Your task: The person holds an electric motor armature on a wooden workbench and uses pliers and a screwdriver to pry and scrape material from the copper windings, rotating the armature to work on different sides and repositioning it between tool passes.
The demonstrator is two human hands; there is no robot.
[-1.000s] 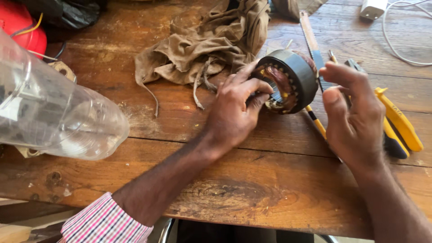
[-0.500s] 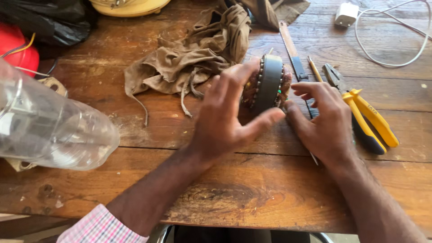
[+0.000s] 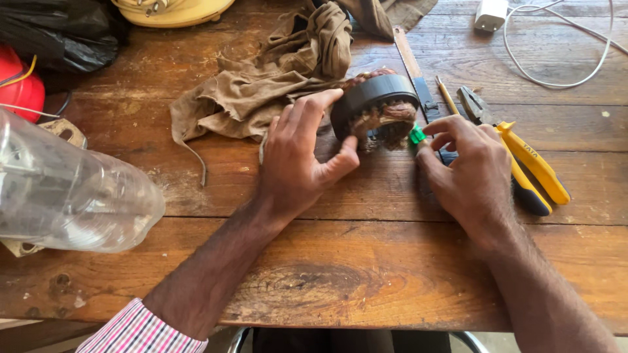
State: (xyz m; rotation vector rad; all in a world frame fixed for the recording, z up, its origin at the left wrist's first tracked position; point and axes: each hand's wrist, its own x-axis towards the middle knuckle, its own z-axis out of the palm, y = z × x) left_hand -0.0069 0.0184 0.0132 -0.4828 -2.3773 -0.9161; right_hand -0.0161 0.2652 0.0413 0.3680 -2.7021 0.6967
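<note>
A black ring-shaped motor stator (image 3: 376, 98) with brownish copper windings lies tilted on the wooden table (image 3: 366, 274). My left hand (image 3: 297, 160) grips it from the left, fingers over its rim and thumb beneath. My right hand (image 3: 468, 173) sits just right of the stator, its thumb and fingers pinched on a small green-tipped tool (image 3: 417, 135) that points at the windings. Most of that tool is hidden by the hand.
Brown cloth (image 3: 275, 85) lies behind the left hand. Yellow-handled pliers (image 3: 533, 167), a pencil (image 3: 448, 95) and a flat metal blade (image 3: 411, 62) lie to the right. A clear plastic bottle (image 3: 72, 196) is at left; a white charger (image 3: 490, 14) with cable is at back right.
The stator was held up between both hands, then turned edge-on and lowered to the table. My right hand has left the stator and now pinches the green-tipped tool.
</note>
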